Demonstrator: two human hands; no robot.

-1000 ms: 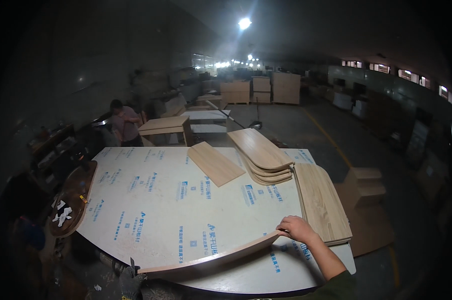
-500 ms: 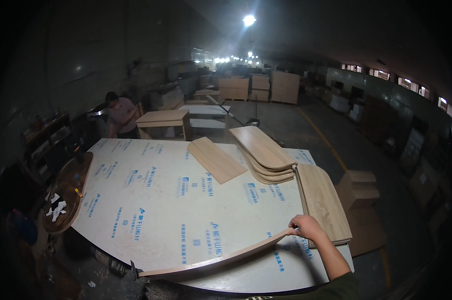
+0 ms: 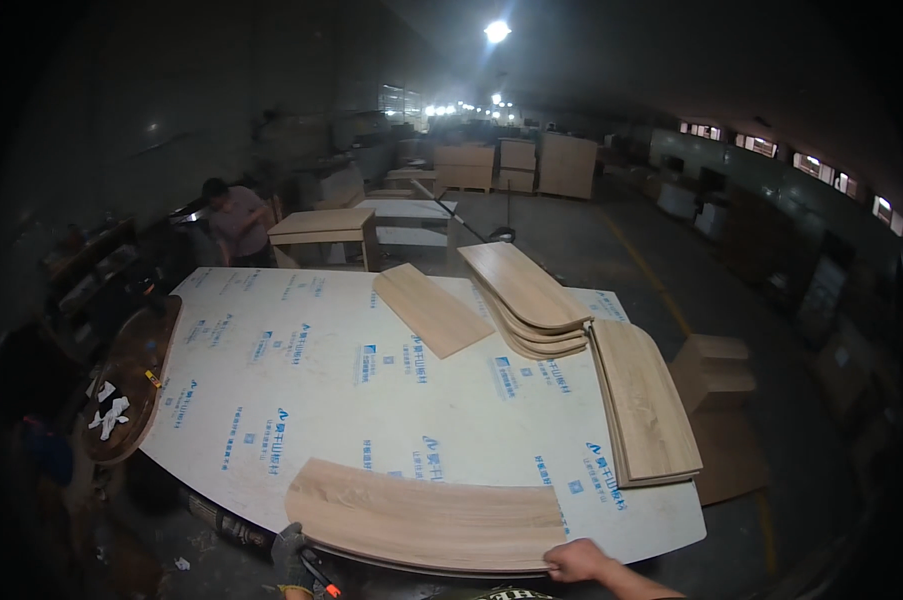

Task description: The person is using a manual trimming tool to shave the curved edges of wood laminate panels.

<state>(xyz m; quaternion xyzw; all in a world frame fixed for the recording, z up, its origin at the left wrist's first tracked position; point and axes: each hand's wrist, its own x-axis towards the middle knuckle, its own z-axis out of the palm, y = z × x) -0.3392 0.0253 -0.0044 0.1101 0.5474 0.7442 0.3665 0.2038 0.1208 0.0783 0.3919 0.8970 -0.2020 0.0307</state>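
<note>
Head view: right hand (image 3: 578,560) bare, fingers curled over right end of curved panel (image 3: 426,515), gripping it. Panel flat on near edge of table (image 3: 321,390). Left hand (image 3: 293,560) gloved, at panel's left end, mostly under its edge; grip can't tell. Panel stacks (image 3: 531,300) (image 3: 646,400) far right. Person (image 3: 233,215) beyond table.

White film-covered table (image 3: 371,400): curved wood panel (image 3: 431,520) at near edge, flat board (image 3: 431,310), two panel stacks (image 3: 531,300) (image 3: 646,400).
</note>
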